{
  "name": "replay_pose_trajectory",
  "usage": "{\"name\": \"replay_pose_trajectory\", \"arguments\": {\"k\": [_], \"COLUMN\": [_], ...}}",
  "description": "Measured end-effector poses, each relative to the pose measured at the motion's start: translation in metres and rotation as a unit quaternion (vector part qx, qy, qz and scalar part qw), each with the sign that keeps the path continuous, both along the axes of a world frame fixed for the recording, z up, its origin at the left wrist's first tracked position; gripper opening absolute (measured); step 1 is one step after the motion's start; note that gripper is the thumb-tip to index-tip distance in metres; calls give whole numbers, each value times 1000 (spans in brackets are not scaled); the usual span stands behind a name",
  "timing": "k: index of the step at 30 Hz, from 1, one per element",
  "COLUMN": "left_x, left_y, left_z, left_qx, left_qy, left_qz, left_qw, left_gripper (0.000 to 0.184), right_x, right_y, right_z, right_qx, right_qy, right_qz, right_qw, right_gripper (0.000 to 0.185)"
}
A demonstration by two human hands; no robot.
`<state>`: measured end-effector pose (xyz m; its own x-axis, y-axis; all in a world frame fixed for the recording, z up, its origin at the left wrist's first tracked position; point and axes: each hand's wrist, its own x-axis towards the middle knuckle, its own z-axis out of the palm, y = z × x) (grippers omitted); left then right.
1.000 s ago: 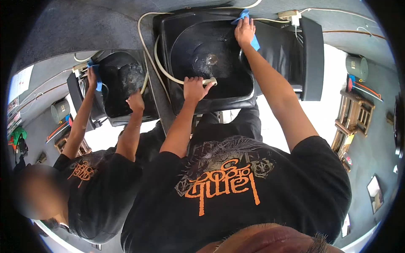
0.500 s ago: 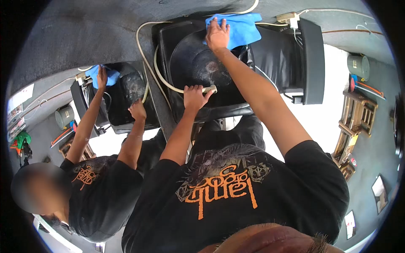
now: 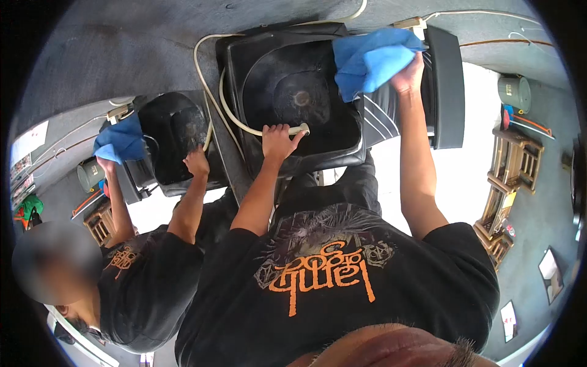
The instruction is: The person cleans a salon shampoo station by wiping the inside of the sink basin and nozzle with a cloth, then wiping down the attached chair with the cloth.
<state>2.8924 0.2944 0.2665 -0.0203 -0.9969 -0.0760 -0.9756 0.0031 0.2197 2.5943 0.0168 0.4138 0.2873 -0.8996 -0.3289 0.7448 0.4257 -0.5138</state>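
Note:
A cream hose [image 3: 235,120] ends in a nozzle [image 3: 301,129], with my left hand [image 3: 279,142] closed around it at the front left of a black basin [image 3: 257,79]. Past the basin's right edge is my right hand [image 3: 408,76], its fingers partly hidden behind the blue cloth [image 3: 373,60] it grips. The cloth hangs bunched over the basin's right rim and part of the black chair [image 3: 448,92]. Inside the basin, the round drain [image 3: 300,98] shows.
On the left, a mirror [image 3: 150,211] reflects a person, the basin and the cloth. A cream socket box [image 3: 411,24] with cables sits behind the chair. To the right stand a grey bin [image 3: 515,93] and wooden racks [image 3: 518,160]; a brush-like tool with an orange handle [image 3: 531,124] lies between them.
My right hand has swept the blue cloth from the basin's back rim to the right, and the cloth is now bunched and raised. My left hand stays on the nozzle, nearly still.

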Motion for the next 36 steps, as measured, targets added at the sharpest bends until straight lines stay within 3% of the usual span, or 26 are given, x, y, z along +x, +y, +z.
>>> {"name": "replay_pose_trajectory", "arguments": {"k": [1, 2, 3, 4, 5, 6, 7, 8, 9, 11, 12, 14, 15, 16, 17, 20, 21, 24, 26, 27, 28, 29, 30, 32, 36], "left_x": [-1, -2, -2, -1, 0, -1, -1, -1, 0, -1, -1, 1, 0, 0, 0, -1, -1, -1, 0, -1, -1, -2, -4, 0, -2], "left_y": [3, 3, 2, 1, 1, 0, 1, 3, 3, 2, 3, 3, 3, 3, 3, 2, 2, 2, 3, 3, 3, 3, 3, 0, 6], "left_z": [1, 2, 2, 2, 2, 3, 3, 2, 1, -1, -2, -2, 2, 3, 3, 6, 6, 6, 6, 3, 1, 2, 4, 0, -11], "left_qx": [9, 9, 7, 6, 2, -1, -2, -7, -12, -22, -24, -23, -18, -14, -25, -5, -11, -9, 3, -1, -4, -3, -3, -10, 2], "left_qy": [-2, -1, -2, -2, 8, 19, 29, 31, 32, 32, 29, 26, 27, 27, 24, 31, 40, 35, 45, 45, 45, 44, 43, 38, 39], "left_qz": [1, 0, 1, 2, 4, 7, 10, 12, 12, 12, 12, 13, 13, 13, 16, 21, 25, 25, 26, 26, 25, 26, 26, 22, 21], "left_qw": [1000, 1000, 1000, 1000, 1000, 1000, 1000, 999, 999, 999, 999, 999, 999, 999, 999, 999, 999, 999, 999, 999, 999, 999, 999, 999, 999], "left_gripper": [67, 67, 67, 67, 67, 67, 67, 67, 66, 66, 65, 65, 65, 64, 64, 64, 63, 63, 63, 62, 62, 61, 61, 60, 59], "right_x": [-3, -2, 1, 9, 13, 28, 54, 74, 86, 86, 108, 152, 154, 166, 171, 192, 201, 234, 269, 275, 294, 305, 310, 325, 309], "right_y": [-6, -3, -10, -20, -27, -27, -24, -23, -35, -82, -77, -66, -65, -54, -37, -38, -39, -37, -25, -7, 14, 31, 39, 58, 38], "right_z": [-20, -44, -58, -69, -80, -71, -49, -32, -30, -75, -85, -104, -134, -132, -131, -140, -144, -152, -163, -146, -116, -118, -141, -138, -121], "right_qx": [-5, 40, -132, -292, -427, -289, -125, 52, 40, -17, -107, -194, -283, -356, -391, -404, -396, -356, -313, -419, -269, -303, -526, -541, -562], "right_qy": [-53, -1, 235, 450, 624, 462, 265, 48, -3, 93, 225, 540, 708, 828, 840, 843, 845, 838, 734, 767, 652, 647, 707, 695, 738], "right_qz": [15, 1, 29, 53, 72, 43, 13, -21, -18, -28, -82, -212, -161, -103, -54, -68, -56, -65, -109, -73, -48, 37, 67, 45, 79], "right_qw": [998, 999, 962, 842, 650, 837, 956, 997, 999, 995, 965, 791, 627, 421, 371, 350, 355, 408, 593, 480, 707, 699, 468, 472, 365], "right_gripper": [60, 64, 54, 46, 40, 37, 35, 32, 28, 30, 35, 46, 48, 50, 51, 43, 32, 25, 23, 26, 21, 17, 16, 22, 26]}}
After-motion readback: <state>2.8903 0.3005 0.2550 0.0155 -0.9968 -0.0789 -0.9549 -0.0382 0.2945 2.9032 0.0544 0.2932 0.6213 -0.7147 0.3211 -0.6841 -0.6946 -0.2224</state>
